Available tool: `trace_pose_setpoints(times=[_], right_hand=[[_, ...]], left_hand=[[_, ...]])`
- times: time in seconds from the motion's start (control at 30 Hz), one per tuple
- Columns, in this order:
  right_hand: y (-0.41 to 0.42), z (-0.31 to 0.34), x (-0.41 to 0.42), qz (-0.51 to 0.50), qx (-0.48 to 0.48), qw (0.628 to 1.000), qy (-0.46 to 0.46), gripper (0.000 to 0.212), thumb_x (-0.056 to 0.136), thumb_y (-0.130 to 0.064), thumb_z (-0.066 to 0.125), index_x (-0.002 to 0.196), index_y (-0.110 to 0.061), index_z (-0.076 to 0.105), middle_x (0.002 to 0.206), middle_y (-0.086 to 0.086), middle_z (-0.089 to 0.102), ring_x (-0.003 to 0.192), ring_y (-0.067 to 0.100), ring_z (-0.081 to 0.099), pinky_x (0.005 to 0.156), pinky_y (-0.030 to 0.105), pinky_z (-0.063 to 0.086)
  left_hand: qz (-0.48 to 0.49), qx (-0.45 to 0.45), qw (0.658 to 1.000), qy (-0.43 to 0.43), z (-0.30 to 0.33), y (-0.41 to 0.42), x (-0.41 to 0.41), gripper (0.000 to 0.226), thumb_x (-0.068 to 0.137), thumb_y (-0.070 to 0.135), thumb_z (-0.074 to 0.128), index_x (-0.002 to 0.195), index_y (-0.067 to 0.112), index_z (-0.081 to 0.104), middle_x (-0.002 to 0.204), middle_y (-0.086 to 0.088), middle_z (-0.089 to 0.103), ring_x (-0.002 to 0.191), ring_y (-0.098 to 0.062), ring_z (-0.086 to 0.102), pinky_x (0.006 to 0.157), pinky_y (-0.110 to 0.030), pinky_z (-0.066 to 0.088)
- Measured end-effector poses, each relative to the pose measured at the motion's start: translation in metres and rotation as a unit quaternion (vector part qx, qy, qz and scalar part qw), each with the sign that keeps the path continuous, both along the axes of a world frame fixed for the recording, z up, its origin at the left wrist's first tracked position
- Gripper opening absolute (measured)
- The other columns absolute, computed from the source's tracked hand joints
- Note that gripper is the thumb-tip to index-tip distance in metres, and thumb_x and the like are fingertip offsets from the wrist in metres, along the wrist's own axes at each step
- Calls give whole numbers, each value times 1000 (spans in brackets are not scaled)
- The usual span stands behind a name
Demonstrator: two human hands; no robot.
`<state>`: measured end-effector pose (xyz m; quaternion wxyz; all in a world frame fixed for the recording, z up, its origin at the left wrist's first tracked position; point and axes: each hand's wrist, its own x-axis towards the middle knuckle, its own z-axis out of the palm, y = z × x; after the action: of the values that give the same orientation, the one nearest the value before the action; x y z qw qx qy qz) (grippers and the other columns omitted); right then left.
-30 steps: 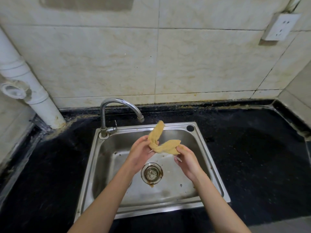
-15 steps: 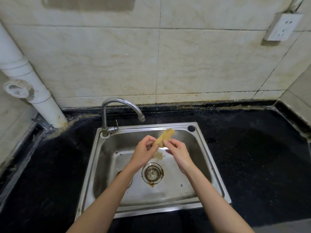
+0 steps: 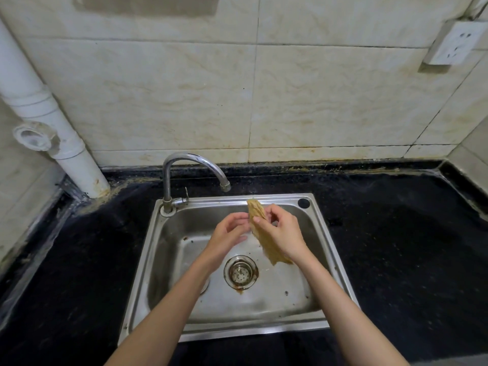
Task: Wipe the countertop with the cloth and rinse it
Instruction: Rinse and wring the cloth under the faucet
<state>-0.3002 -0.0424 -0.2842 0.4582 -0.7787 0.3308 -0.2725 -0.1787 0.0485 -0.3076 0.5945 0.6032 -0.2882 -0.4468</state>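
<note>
Now at the rinse step: right hand pinches the limp tan cloth w/ left hand prob. touching it, fingers loose, over the steel sink; next needs curved chrome tap on, no water seen.

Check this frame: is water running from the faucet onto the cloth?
No. The faucet spout shows no stream, and the cloth, gripped by the right hand, hangs over the sink beside the left hand.
</note>
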Motion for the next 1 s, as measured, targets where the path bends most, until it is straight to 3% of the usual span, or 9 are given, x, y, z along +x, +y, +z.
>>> trace_pose_setpoints(times=[0.17,0.3,0.37,0.47,0.6,0.7,0.8,0.9,1.0], right_hand=[[-4,-1,-1,41,138,988,-58,12,92,-28,55,91,-16,56,80,17,61,73,20,56,71,38,48],[-11,4,-2,75,229,966,-98,13,97,-20,44,106,-13,51,96,7,64,90,18,63,81,35,53],[-15,5,-3,56,202,976,-60,13,99,-25,42,103,-15,49,91,2,62,87,17,61,79,37,53],[-23,-1,-4,18,106,993,48,17,99,-31,39,98,-16,47,83,-5,57,78,14,55,72,34,45],[-31,-6,-4,13,85,988,128,26,100,-35,34,102,-12,45,84,-1,55,81,19,54,77,41,46],[-32,-15,-5,23,129,975,179,27,96,-41,42,111,-19,43,104,1,57,98,19,55,87,40,46],[-29,-27,-10,59,278,950,129,63,85,-35,65,134,-20,29,119,1,56,108,17,56,94,40,48],[-27,-42,-18,75,366,927,32,105,78,-2,71,145,-37,-2,103,12,64,96,21,63,87,38,51],[-31,-49,-20,90,269,959,11,85,72,3,73,132,-46,38,79,17,50,76,26,51,78,43,48]], left_hand=[[-93,34,994,56,-5,-1,2,32,84,32,63,114,20,59,108,-4,66,98,-18,59,81,-32,43],[-114,50,990,64,-9,3,10,31,75,30,69,100,12,65,103,-8,65,103,-23,59,93,-35,42],[-77,28,992,96,-10,2,11,9,83,14,65,87,9,59,89,-8,59,87,-20,57,83,-32,44],[-19,19,988,149,-7,2,11,11,88,3,55,80,9,50,78,-5,55,71,-14,55,63,-25,48],[11,54,995,82,-10,3,12,15,89,6,57,80,12,47,77,-5,56,66,-13,58,57,-23,52],[38,47,996,64,-12,2,12,11,90,5,56,90,11,47,81,-10,61,69,-15,62,56,-22,52],[39,32,997,62,-10,1,14,21,88,-1,57,103,13,51,87,-9,66,75,-17,64,62,-28,55],[10,27,1000,-1,-11,1,19,37,80,-11,62,109,12,56,94,-6,67,80,-14,63,65,-25,53],[-50,75,986,-140,-14,1,28,41,73,-11,69,105,13,61,98,-4,62,84,-13,60,70,-21,52]])
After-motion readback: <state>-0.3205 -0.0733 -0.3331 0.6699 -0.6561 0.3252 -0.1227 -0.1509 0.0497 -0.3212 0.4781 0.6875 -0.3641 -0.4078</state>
